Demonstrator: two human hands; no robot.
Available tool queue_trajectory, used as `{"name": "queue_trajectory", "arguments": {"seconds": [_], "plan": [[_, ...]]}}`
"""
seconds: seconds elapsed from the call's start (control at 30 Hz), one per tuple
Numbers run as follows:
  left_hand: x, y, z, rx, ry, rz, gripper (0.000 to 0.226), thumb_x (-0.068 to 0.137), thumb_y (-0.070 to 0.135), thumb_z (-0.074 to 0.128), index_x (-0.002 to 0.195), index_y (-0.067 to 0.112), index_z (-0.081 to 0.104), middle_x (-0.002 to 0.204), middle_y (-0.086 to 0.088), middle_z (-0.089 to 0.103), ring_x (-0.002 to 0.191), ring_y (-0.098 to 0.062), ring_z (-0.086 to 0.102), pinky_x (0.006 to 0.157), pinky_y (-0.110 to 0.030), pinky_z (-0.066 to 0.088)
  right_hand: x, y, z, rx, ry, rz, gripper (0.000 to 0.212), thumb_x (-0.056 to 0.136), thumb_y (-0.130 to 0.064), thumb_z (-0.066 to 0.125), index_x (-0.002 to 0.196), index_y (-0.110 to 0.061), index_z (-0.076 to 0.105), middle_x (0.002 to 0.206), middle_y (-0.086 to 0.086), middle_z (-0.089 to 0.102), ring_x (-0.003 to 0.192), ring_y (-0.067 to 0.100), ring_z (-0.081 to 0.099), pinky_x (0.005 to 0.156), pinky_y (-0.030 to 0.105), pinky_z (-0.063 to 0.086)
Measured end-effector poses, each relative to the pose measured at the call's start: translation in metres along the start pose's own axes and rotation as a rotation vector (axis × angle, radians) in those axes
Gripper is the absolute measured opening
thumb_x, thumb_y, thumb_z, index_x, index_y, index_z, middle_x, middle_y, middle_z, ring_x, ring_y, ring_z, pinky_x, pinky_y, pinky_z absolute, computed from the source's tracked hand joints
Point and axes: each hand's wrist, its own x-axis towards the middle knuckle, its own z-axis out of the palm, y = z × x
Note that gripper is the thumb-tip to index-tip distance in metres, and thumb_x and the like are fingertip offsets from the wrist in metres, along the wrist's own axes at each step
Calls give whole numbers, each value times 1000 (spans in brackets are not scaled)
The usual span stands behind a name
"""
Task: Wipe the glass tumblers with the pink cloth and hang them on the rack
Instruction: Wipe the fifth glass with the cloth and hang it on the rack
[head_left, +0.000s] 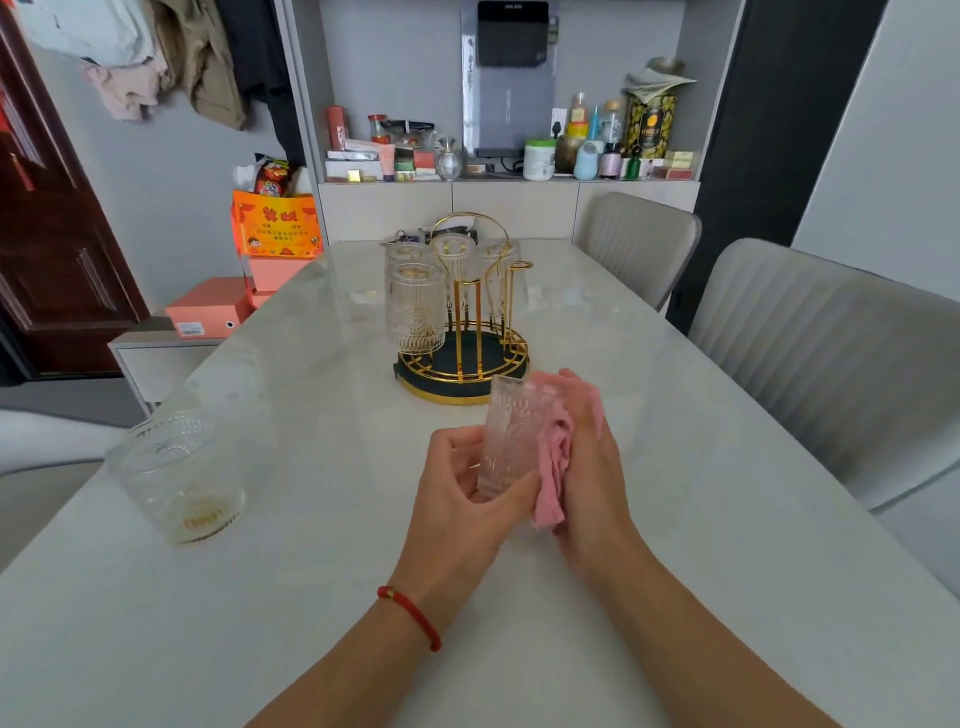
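Observation:
Above the middle of the table my left hand (462, 493) grips the lower part of a ribbed glass tumbler (511, 431). My right hand (587, 457) holds the pink cloth (553, 467) against the tumbler's right side. Behind them stands a gold wire rack (467, 322) on a dark round base, with several tumblers hanging upside down on its pegs; the nearest one (415, 306) is at its left. Another glass tumbler (179, 473) stands upright at the table's left edge.
The pale marble table (311, 597) runs away from me. Two grey chairs (831, 364) stand along its right side. A shelf (509, 176) crowded with bottles and jars is behind the table. Orange boxes (218, 312) sit on a low unit at the left.

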Motion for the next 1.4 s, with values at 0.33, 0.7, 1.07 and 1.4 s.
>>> {"name": "queue_trajectory", "arguments": {"seconds": [0.33,0.7,1.07,1.4], "plan": [[-2,4,7,-442,-112,-216,39,95,28,67,117,-4,63,107,-21,73,90,-31,70,79,-38,58,-2,-4,-13,225,87,246,51,104,-50,36,111,-12,70,97,12,78,82,27,76,65,40,61],[-5,-7,26,-13,-14,-99,42,94,72,39,109,32,40,91,-2,73,81,-19,70,72,-35,56,-13,0,3,165,195,33,47,103,-51,40,114,-16,70,107,8,76,104,27,72,99,50,54],[5,-8,42,-161,38,-302,61,90,76,37,123,26,43,94,-11,67,74,-23,67,64,-38,52,-10,-6,6,210,318,54,46,102,-50,36,98,-18,69,92,2,73,90,24,71,74,37,57],[-2,7,27,-361,-134,-604,72,94,79,22,70,15,44,55,-2,29,42,-13,23,40,-21,19,-17,-17,6,270,220,153,53,103,-56,33,98,-20,72,90,4,79,79,23,76,61,38,61]]}}
